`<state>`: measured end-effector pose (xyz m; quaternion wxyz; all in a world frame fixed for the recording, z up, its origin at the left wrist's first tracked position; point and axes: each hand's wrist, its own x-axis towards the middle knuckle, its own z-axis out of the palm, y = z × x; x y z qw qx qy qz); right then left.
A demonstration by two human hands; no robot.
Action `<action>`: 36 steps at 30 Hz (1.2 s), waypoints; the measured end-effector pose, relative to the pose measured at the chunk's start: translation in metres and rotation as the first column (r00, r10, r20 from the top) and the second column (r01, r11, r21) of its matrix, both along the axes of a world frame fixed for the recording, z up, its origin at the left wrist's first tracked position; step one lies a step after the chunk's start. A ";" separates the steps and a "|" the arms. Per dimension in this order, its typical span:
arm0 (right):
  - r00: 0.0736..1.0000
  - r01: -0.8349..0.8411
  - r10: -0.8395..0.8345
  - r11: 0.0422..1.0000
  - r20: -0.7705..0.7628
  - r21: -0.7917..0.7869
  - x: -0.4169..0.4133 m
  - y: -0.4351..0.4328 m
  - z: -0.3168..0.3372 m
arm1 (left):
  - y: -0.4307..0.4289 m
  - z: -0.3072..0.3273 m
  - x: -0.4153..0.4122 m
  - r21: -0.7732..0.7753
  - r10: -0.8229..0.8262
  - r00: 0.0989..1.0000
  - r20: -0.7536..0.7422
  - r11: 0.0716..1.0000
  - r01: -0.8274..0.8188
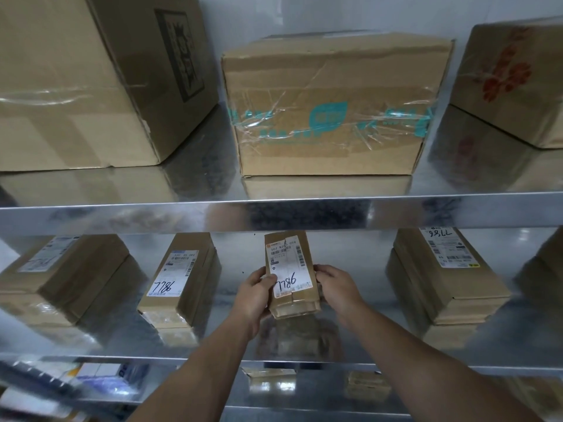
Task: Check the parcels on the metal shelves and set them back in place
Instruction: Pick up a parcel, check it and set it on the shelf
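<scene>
The small brown cardboard parcel with a white label and "7786" written on it is in the middle of the shiny metal shelf, held in both hands. The left hand holds its left side with the thumb on the label. The right hand holds its right side. Each grip is clamped on the parcel. I cannot tell if its near end touches the shelf.

There is bare shelf on both sides of it. A brown box with a "7786" label sits to the left. A flat brown box sits to the right, well apart.

On the upper metal shelf stands a brown box with blue-green tape, with gaps beside it. A white wall is behind.
</scene>
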<state>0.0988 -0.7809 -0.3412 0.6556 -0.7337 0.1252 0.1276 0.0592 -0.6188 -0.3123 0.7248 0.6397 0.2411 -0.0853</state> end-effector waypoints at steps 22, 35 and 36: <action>0.979 -0.134 0.145 0.987 -0.145 0.084 -0.001 0.010 -0.045 | -0.014 -0.011 -0.013 -0.160 -0.094 0.994 -0.059 0.984 0.083; 0.975 -0.135 0.140 0.990 -0.170 0.045 0.001 0.009 -0.052 | -0.012 -0.016 -0.007 -0.103 -0.063 0.996 -0.067 0.993 0.056; 0.976 -0.131 0.137 0.990 -0.171 0.043 0.001 0.008 -0.052 | -0.013 -0.014 -0.008 -0.109 -0.068 0.996 -0.063 0.992 0.061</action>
